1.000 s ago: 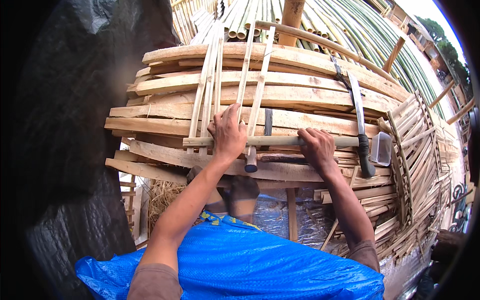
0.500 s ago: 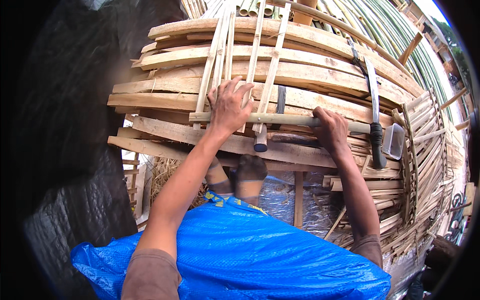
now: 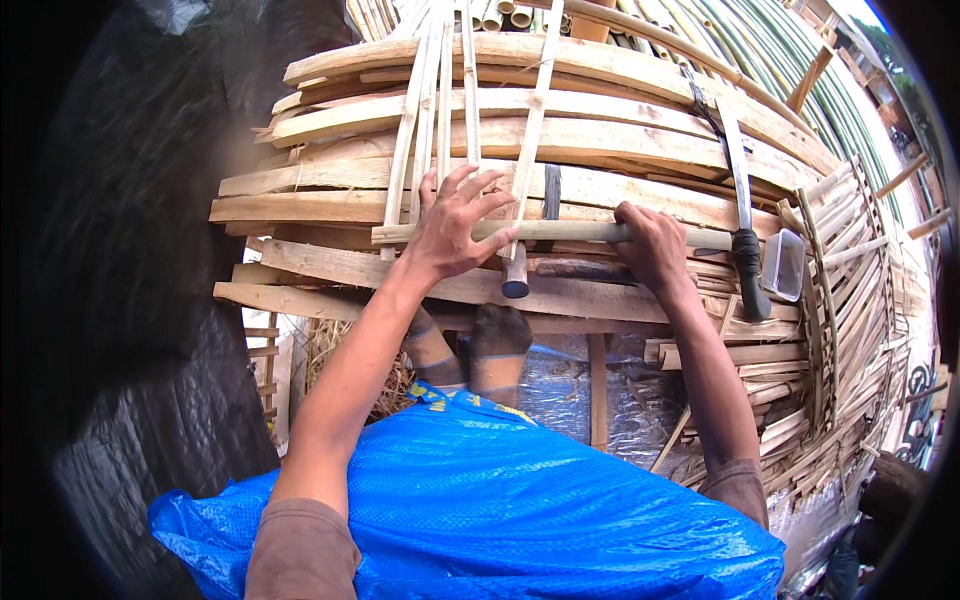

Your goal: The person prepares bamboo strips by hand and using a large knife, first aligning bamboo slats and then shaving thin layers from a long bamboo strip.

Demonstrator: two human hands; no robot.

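One pole (image 3: 575, 231) seems under adjustment, right grip (image 3: 655, 247) closed round it, left grip (image 3: 452, 222) spread open; realigning calls for steadiness.

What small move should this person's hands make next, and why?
I'd suggest curling the left hand's fingers around the wooden rod. They are spread wide over its left part, while the right hand has its fingers curled over the right part. Since the rod crosses several thin wooden slats, a second grip would probably steady it.
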